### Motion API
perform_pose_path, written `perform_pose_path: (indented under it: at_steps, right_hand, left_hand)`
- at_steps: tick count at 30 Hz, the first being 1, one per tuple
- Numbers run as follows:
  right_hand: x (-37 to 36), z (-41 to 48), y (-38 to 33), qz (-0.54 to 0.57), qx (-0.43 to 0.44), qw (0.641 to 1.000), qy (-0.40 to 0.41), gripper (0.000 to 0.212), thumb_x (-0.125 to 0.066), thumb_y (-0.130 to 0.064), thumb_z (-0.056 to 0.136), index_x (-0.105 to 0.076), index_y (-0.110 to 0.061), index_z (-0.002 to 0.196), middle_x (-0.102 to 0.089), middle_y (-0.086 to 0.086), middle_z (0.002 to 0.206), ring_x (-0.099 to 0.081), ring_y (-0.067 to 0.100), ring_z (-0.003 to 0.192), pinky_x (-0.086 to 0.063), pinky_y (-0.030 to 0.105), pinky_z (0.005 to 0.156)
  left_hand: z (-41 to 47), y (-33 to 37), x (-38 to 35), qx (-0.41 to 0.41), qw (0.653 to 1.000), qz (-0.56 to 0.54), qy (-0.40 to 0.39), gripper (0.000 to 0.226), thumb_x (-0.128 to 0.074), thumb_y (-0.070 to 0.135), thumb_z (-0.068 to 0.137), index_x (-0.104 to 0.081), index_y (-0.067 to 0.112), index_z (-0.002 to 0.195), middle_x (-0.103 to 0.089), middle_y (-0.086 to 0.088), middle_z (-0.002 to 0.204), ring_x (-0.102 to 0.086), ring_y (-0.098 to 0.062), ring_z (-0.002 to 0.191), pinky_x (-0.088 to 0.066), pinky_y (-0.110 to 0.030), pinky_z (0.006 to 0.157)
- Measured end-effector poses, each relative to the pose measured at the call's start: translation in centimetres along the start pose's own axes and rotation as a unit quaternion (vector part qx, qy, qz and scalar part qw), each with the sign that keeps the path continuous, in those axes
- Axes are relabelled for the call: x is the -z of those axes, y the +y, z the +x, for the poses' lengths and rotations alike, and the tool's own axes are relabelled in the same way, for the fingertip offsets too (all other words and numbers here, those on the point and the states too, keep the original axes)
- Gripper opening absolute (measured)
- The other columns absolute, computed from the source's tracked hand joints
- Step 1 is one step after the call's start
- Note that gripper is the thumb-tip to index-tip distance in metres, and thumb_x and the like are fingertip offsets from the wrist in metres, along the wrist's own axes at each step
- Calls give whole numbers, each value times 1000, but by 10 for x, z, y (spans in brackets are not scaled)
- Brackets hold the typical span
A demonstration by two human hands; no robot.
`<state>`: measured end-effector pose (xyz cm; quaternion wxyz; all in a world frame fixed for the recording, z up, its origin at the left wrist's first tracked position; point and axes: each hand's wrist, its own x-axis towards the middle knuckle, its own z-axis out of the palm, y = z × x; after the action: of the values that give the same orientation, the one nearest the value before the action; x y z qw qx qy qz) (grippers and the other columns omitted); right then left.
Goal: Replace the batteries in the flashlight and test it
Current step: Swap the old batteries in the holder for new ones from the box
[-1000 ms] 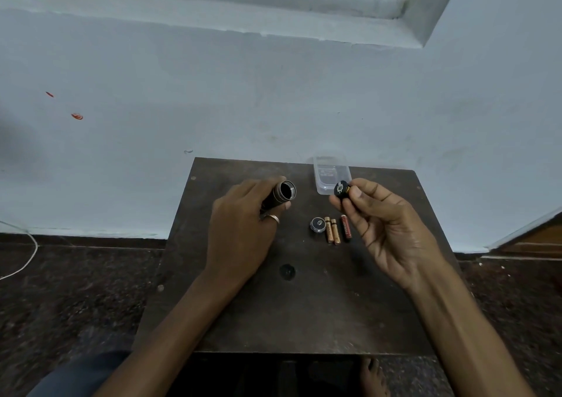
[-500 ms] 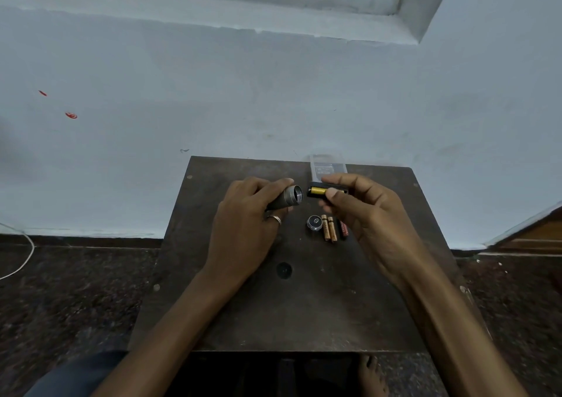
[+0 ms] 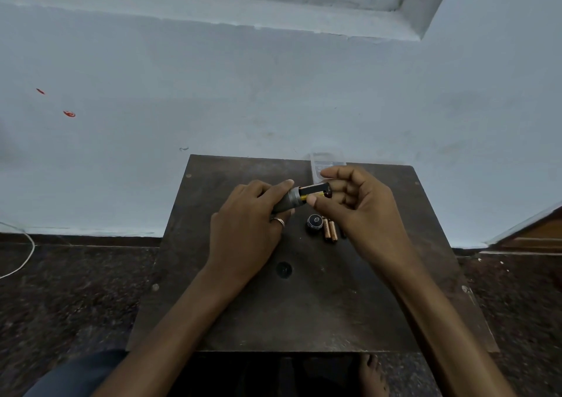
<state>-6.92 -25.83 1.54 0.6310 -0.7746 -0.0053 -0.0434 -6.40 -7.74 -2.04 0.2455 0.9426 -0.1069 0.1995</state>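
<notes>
L hand [image 3: 246, 229] grips the flashlight body [image 3: 289, 203] just above the dark table [image 3: 304, 311], open end facing R. R hand [image 3: 362, 211] pinches the black battery holder [image 3: 316, 190], yellow cell showing, its L end at the tube's mouth; can't tell how far in. Round end cap [image 3: 314, 222] & loose batteries [image 3: 330, 230] lie side by side under the R hand, w/ a clear plastic box [image 3: 327, 159] at the far edge behind its fingers

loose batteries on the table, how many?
2: one battery just right of the black cap, another battery beside it, by the right hand. More may hide under that hand.
</notes>
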Motion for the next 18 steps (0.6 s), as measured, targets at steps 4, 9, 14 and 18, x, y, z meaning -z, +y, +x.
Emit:
perform_pose_path:
  at_steps: [4,9,14,18]
  right_hand:
    - [1,2,1,-10,12,1000,-1,28,-84,-12,79,-72,-18,104,-76,4,89,-70,11,78,-54,19,70]
    - [1,2,2,-48,30,998,-2,29,-82,-20,81,-77,-22,110,-75,10,81,-66,9,72,-56,28,66]
    - [-3,1,4,-109,69,992,5,34,-77,-30,85,-74,-26,119,-77,-7,100,-72,7,86,-57,20,77]
    - [4,4,8,-157,56,985,34,17,-67,-29,95,-77,-27,109,-75,-15,102,-69,0,88,-53,15,76]
  left_hand:
    - [1,0,1,2,1000,-6,-5,48,-74,34,81,-62,33,128,-66,9,102,-59,-17,93,-53,-35,60]
    - [1,2,1,-5,1000,-16,-8,47,-74,35,81,-62,35,127,-65,11,102,-59,-15,93,-52,-33,60]
    - [1,3,1,-2,999,-40,-15,48,-73,36,82,-61,36,128,-64,11,101,-59,-14,91,-52,-34,63]
    - [2,2,1,25,998,-51,-7,44,-71,39,83,-61,35,126,-65,11,103,-60,-15,94,-49,-31,66]
